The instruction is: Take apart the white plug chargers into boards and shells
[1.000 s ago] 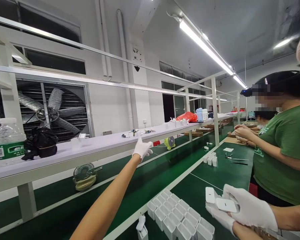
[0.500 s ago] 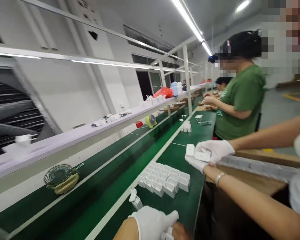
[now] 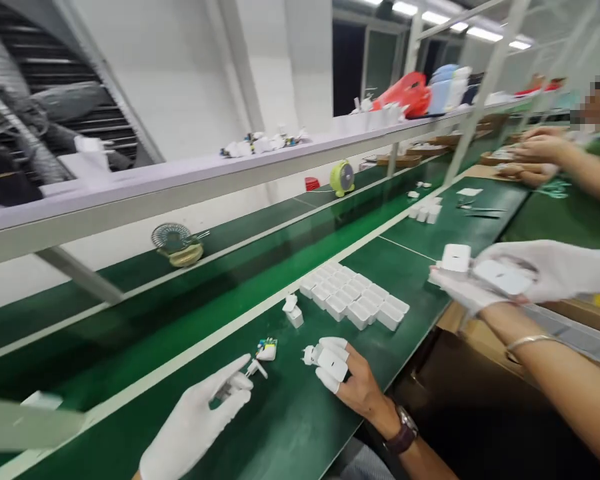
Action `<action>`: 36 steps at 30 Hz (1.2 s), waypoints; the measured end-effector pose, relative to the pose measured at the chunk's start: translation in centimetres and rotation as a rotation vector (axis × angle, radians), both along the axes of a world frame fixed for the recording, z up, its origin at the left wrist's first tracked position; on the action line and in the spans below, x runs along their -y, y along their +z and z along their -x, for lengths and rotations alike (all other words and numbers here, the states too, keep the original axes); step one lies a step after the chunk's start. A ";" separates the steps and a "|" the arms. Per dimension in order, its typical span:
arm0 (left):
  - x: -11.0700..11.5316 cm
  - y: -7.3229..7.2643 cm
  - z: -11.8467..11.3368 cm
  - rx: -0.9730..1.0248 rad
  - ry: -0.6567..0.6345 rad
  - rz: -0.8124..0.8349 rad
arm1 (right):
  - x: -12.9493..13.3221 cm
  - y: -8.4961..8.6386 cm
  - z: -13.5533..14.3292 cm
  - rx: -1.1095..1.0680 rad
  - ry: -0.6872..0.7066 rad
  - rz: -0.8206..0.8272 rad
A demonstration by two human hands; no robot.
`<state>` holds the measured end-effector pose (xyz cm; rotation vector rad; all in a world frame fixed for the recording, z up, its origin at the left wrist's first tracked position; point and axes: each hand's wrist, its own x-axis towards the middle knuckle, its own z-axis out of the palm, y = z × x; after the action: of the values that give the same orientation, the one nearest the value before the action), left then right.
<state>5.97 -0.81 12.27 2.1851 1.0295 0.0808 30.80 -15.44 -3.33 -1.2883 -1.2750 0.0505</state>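
My left hand [image 3: 200,417], in a white glove, is over the green work surface with thumb and fingers apart. A small white pronged piece [image 3: 257,368] is right at its fingertips. Beyond it lies a white part with a small circuit board [image 3: 267,349]. My right hand [image 3: 355,380], with white covers on some fingertips and a watch on the wrist, grips a white plug housing [image 3: 333,365]; another small white part [image 3: 309,355] shows beside it. Past my hands, a white housing [image 3: 294,312] stands apart from a block of several open white housings [image 3: 353,293].
At the right, a person's gloved hands [image 3: 480,280] hold white housings above the bench edge. Cardboard boxes [image 3: 570,313] are below them. A green fan [image 3: 343,179], a second fan [image 3: 177,245], a shelf [image 3: 180,180] and metal posts stand along the line.
The view has tilted down and my hands have come further into it. They were close together at the bottom edge; now they are apart, the left one further left.
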 end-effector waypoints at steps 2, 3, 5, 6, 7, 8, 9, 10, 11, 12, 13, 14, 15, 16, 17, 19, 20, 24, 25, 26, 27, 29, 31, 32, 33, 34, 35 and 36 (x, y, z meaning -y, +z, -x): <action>1.4 -1.2 1.5 0.030 0.098 0.005 | -0.9 0.9 0.4 0.002 0.055 0.017; 2.3 -1.8 1.8 0.061 0.121 0.007 | -1.3 1.3 0.9 0.006 0.083 0.025; 3.9 -3.1 1.8 0.132 0.115 -0.004 | -2.1 2.0 2.3 0.015 0.133 0.033; 4.6 -3.7 1.5 0.167 0.098 -0.020 | -2.4 2.2 3.0 0.020 0.156 0.034; 5.2 -4.2 1.1 0.200 0.078 -0.041 | -2.7 2.4 3.6 0.024 0.176 0.036; 5.5 -4.7 0.8 0.231 0.057 -0.062 | -3.0 2.5 4.2 0.029 0.198 0.040; 5.8 -5.1 0.4 0.263 0.041 -0.085 | -3.2 2.6 4.7 0.034 0.221 0.044; 5.8 -5.5 0.2 0.294 0.027 -0.107 | -3.5 2.6 5.2 0.037 0.240 0.047; 5.8 -5.8 -0.1 0.325 0.014 -0.129 | -3.7 2.6 5.6 0.039 0.257 0.047; 5.7 -6.1 -0.2 0.352 0.002 -0.150 | -3.8 2.5 6.0 0.038 0.270 0.045; 5.5 -6.4 -0.3 0.374 -0.008 -0.172 | -4.0 2.4 6.4 0.035 0.279 0.040; 5.3 -6.7 -0.3 0.391 -0.015 -0.192 | -4.1 2.3 6.8 0.028 0.281 0.038; 5.1 -6.9 -0.3 0.405 -0.018 -0.210 | -4.3 2.1 7.2 0.022 0.275 0.036; 4.9 -7.1 -0.3 0.415 -0.018 -0.223 | -4.4 2.0 7.6 0.022 0.263 0.037; 4.7 -7.3 -0.2 0.422 -0.011 -0.227 | -4.6 1.8 8.0 0.036 0.253 0.041; 4.3 -7.7 0.0 0.428 0.033 -0.210 | -5.2 1.6 8.9 0.130 0.251 0.040; 4.1 -7.8 0.2 0.433 0.073 -0.196 | -5.5 1.6 9.3 0.205 0.259 0.030; 3.0 -8.5 2.0 0.518 0.278 -0.127 | -7.0 1.9 10.8 0.462 0.266 0.004; 2.6 -8.6 2.7 0.558 0.326 -0.053 | -7.2 2.1 11.1 0.470 0.246 0.018; 2.2 -8.8 3.3 0.616 0.373 0.064 | -7.3 2.3 11.3 0.451 0.217 0.032; 1.8 -9.0 3.9 0.697 0.416 0.225 | -7.4 2.4 11.5 0.409 0.183 0.043; 1.0 -9.4 4.8 0.915 0.470 0.604 | -7.2 2.7 11.6 0.283 0.121 0.046; 0.3 -9.9 5.0 1.134 0.479 0.917 | -6.9 2.8 11.7 0.168 0.124 0.035; 0.0 -10.2 5.0 1.218 0.484 1.018 | -6.7 2.7 11.7 0.131 0.148 0.035; -0.2 -10.5 4.9 1.277 0.487 1.083 | -6.5 2.6 11.7 0.108 0.176 0.041; -0.2 -10.8 4.7 1.317 0.495 1.117 | -6.4 2.5 11.8 0.089 0.201 0.054; -0.3 -11.0 4.5 1.339 0.501 1.132 | -6.2 2.4 11.8 0.067 0.217 0.080; -0.2 -11.3 4.3 1.352 0.506 1.129 | -6.1 2.4 11.9 0.034 0.224 0.118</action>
<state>1.63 -0.62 0.98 0.4958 0.4946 0.8346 18.93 -9.37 -0.98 -1.2449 -1.4590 0.2670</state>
